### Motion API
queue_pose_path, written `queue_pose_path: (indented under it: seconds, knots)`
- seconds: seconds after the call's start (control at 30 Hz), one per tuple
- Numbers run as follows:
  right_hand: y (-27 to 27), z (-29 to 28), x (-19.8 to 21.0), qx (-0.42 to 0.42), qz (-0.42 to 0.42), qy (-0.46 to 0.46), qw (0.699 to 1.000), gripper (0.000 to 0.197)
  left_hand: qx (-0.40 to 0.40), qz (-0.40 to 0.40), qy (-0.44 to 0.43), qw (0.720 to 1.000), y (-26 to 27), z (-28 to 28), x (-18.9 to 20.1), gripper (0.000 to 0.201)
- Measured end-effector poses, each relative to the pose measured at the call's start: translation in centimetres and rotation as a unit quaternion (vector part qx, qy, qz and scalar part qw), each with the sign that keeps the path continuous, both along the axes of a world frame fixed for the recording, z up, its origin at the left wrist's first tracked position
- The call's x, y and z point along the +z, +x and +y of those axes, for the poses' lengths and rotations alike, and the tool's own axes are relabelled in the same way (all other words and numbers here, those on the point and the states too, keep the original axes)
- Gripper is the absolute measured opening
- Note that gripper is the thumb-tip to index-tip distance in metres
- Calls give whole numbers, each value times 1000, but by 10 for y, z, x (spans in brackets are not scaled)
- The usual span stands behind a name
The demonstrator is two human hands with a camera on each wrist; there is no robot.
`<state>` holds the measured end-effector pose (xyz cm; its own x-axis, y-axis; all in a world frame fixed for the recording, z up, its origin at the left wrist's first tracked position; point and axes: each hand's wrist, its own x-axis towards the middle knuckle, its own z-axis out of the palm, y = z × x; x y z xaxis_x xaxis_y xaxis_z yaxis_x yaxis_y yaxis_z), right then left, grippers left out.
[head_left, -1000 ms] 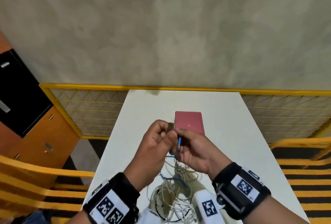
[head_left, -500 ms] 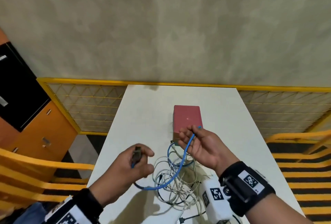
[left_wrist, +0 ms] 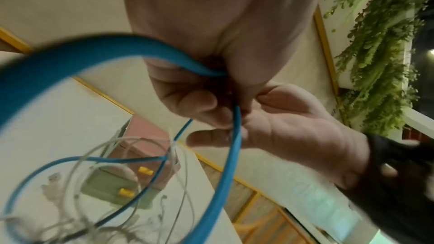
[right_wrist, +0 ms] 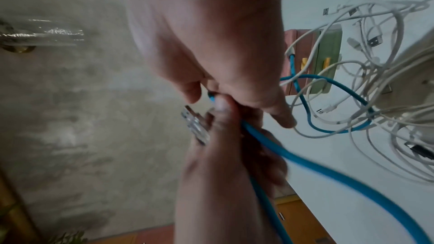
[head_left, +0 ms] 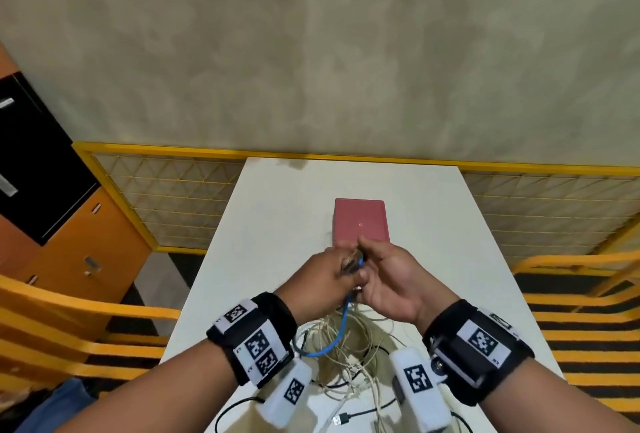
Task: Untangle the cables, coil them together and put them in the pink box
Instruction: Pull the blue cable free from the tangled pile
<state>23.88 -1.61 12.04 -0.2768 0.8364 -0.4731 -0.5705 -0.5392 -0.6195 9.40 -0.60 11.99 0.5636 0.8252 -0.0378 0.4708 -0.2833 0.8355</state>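
Fingertips (right_wrist: 220, 105) of both your hands meet above the white table (head_left: 277, 225), pinching the blue cable (head_left: 341, 325). Your left hand (head_left: 322, 280) curls around its clear plug and a gathered loop; your right hand (head_left: 391, 280) pinches the strand just right of it. Nearer you than the pink box (head_left: 360, 221), the blue cable hangs into the tangled white cables (head_left: 349, 356) lying on the table. The pink box sits closed, just beyond your hands. Left of it stand an orange cabinet (head_left: 86, 252) and yellow mesh fencing (head_left: 166, 204); bare tabletop lies on both sides of it and beyond it, up to a plastered wall (head_left: 311, 52).
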Motion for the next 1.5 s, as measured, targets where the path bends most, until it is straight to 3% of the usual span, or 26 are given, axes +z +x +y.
queue_pose_path:
  seconds: [0.2, 0.3, 0.37, 0.43, 0.5, 0.57, 0.67, 0.77, 0.87, 0.97, 1.1, 1.3, 1.37, 1.5]
  knots:
    - [11, 12, -2, 12, -25, -29, 999, 26, -179, 169, -93, 965, -51, -59, -30, 29]
    - [10, 13, -15, -4, -27, -52, 998, 27, -231, 297, -39, 926, -83, -82, -47, 26]
    - [8, 11, -22, -28, -26, -58, 998, 29, -234, 334, -44, 912, -98, -88, -56, 30]
    - [6, 8, -26, -40, -32, -54, 997, 30, -200, 292, -82, 932, -102, -82, -54, 38]
    - [3, 5, -26, -32, -51, -43, 997, 30, -58, 163, -122, 977, -91, -62, -40, 38]
    - [-3, -1, -25, -14, -68, -30, 997, 30, 63, 26, -106, 992, -70, -40, -19, 26]
    - [-16, -10, -22, -7, -22, -1, 1000, 34, 65, -71, -76, 992, -32, -16, 2, 24]
    - [-20, -16, -20, -25, 26, -3, 999, 29, 37, -67, -81, 994, -10, -8, -3, 19]
    - [-12, -17, -20, -22, 4, -27, 999, 28, 0, -17, -46, 999, -7, -18, -12, 19]
    - [-3, -13, -24, -21, -21, -53, 998, 26, -80, 53, -81, 992, -24, -42, -20, 31]
    - [2, -10, -29, 13, -35, -68, 997, 22, -153, 126, -207, 958, -69, -74, -34, 32]
    - [-2, -8, -40, -26, -51, -86, 995, 26, -272, 248, -203, 907, -90, -97, -36, 40]
    - [0, -8, -40, -44, -50, -87, 994, 30, -255, 248, -195, 914, -89, -93, -37, 41]
    - [2, -14, -36, -36, -72, -84, 993, 29, -66, 115, -175, 976, -66, -67, -29, 43]
